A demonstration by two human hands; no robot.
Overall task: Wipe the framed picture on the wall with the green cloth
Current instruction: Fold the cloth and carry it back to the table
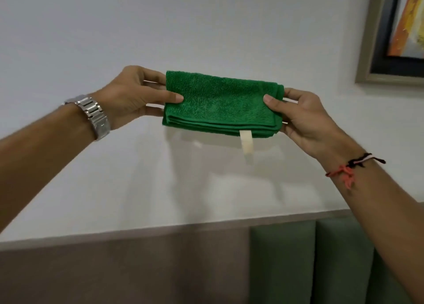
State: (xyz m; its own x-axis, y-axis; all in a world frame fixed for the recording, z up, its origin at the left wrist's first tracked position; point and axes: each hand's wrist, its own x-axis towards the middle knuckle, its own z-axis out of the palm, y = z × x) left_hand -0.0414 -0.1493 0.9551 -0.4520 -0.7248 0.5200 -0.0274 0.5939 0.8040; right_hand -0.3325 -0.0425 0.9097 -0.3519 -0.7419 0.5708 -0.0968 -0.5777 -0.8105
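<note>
I hold the one green cloth [221, 103], folded into several layers, out in front of me against the plain white wall [160, 28]. My left hand [130, 95] pinches its left edge, thumb on top; my right hand [305, 118] pinches the right edge the same way. One pale loop tag [246, 142] hangs from the cloth's lower edge. The single framed picture [394, 33] hangs up at my right, well apart from the cloth, nothing between them. Below, a grey-brown panel [114, 269] meets two green upholstered cushions [282, 262]. One metal watch [95, 115] on my left wrist, thread bracelets [351, 166] on my right.
</note>
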